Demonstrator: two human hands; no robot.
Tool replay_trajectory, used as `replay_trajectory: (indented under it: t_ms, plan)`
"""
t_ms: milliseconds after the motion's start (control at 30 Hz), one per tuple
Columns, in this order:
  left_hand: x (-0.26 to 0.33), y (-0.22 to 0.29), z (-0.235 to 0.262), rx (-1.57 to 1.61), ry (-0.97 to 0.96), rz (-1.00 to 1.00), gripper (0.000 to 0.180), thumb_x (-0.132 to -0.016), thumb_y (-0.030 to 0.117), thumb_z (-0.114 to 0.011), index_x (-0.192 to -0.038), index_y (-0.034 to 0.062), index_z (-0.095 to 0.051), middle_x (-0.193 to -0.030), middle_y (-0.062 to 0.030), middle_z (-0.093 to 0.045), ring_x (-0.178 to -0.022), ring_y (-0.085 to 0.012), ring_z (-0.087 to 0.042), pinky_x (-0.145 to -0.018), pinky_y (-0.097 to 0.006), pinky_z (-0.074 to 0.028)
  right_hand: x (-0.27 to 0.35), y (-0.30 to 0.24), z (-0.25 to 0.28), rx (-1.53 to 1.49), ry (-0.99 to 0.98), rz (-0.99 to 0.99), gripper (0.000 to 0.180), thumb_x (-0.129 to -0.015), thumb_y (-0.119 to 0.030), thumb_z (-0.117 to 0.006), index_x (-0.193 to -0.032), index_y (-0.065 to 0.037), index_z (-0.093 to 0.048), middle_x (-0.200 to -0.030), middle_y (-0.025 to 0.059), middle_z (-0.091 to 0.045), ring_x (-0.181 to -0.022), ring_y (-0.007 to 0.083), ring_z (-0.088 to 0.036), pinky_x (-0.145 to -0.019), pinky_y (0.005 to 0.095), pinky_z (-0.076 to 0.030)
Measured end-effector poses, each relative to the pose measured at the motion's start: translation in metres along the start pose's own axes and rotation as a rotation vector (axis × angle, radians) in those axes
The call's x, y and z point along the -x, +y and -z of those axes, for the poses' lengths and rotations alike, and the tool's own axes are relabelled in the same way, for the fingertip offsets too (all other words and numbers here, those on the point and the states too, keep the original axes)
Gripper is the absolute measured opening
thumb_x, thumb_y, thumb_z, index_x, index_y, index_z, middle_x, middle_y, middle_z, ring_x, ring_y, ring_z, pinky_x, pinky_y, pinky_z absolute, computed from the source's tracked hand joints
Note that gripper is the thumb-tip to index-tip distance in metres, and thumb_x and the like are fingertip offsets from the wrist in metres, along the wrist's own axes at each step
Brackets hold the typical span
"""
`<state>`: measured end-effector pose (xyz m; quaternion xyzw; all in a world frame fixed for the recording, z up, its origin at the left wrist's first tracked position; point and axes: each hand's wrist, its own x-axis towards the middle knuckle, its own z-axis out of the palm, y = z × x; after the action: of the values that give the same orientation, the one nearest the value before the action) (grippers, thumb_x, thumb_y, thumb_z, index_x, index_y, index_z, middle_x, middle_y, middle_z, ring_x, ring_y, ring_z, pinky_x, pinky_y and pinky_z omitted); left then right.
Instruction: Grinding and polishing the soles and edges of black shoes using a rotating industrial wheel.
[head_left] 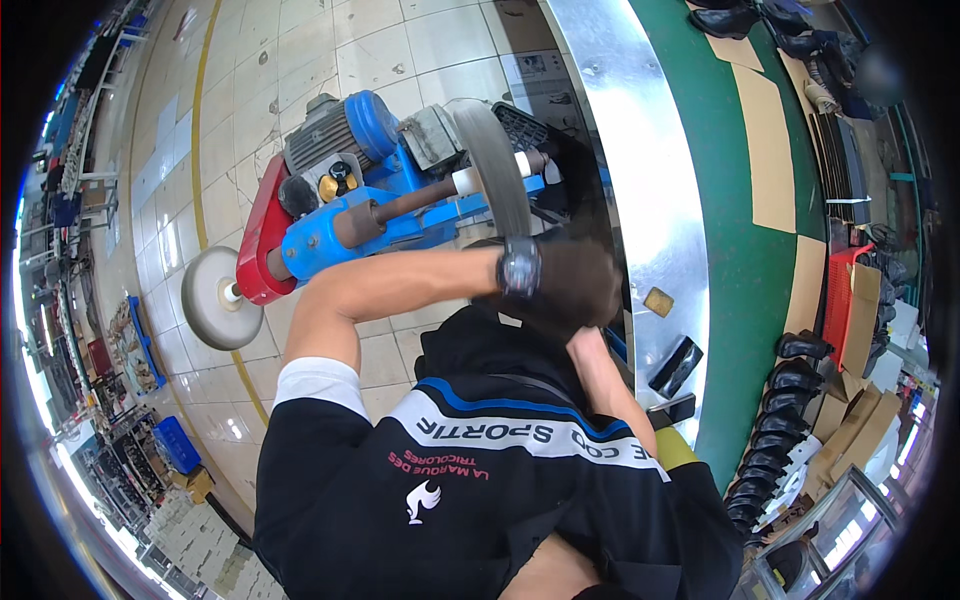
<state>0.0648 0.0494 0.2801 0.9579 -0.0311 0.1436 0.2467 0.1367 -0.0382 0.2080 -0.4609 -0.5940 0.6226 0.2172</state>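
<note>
Buffing wheel (496, 160), just fwd of blurred 2-hand grip (572, 284), contact unclr

machine (325, 242) left of bench (652, 190); block (658, 302) on bench; shoes (772, 430) right of bench

"See the blue buffing machine (318, 245)?"
"Yes. Carries a red guard (260, 235) and, near the hands (572, 285), blurred and dark-covered, a grey wheel (495, 165)."
"And to the machine's right?"
"Find a metal counter (650, 180) bearing a tan block (658, 302); farther right, see black shoes (768, 440)."
</note>
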Motion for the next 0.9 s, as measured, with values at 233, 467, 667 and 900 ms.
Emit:
replay_trajectory:
  t_ms: [233,467,667,900]
  plan:
    - [0.058,0.059,-0.046,0.105,0.745,0.144,0.018,-0.080,0.018,-0.053,-0.091,0.0064,-0.059,-0.077,-0.0090,-0.056,-0.072,-0.0233,-0.056,-0.062,-0.038,-0.046,0.038,0.005,0.025,-1.454,0.087,-0.767,0.036,-0.078,-0.026,-0.060,-0.104,-0.001,-0.057,-0.101,0.0128,-0.061,-0.095,0.0231,-0.058,-0.088,0.0341,-0.046]
    - [0.161,-0.044,-0.263,1.248,1.354,1.673,0.036,-0.091,0.028,-0.035,-0.101,0.0012,-0.056,-0.092,-0.0124,-0.061,-0.081,-0.0222,-0.059,-0.074,-0.034,-0.047,-0.001,0.009,0.008,-1.361,0.096,-0.781,0.030,-0.076,-0.022,-0.061,-0.098,-0.001,-0.059,-0.091,0.0103,-0.064,-0.078,0.0223,-0.063,-0.075,0.0324,-0.052]
    - [0.123,-0.088,-0.198,1.894,1.367,1.348,0.056,-0.087,0.047,-0.029,-0.108,0.0011,-0.053,-0.101,-0.0170,-0.060,-0.092,-0.0295,-0.056,-0.084,-0.044,-0.043,-0.045,0.074,0.006,-1.342,0.171,-0.672,0.045,-0.075,-0.031,-0.061,-0.106,0.000,-0.055,-0.091,0.0172,-0.062,-0.077,0.0305,-0.061,-0.072,0.0402,-0.051]
    - [0.101,-0.029,-0.168,2.057,1.685,1.159,0.058,-0.088,0.047,-0.027,-0.108,-0.0007,-0.054,-0.099,-0.0175,-0.061,-0.090,-0.0285,-0.059,-0.082,-0.039,-0.046,0.002,0.045,0.008,-1.000,0.252,-0.639,0.058,-0.071,-0.029,-0.070,-0.117,-0.001,-0.048,-0.109,0.0096,-0.056,-0.099,0.0188,-0.054,-0.089,0.0291,-0.042]
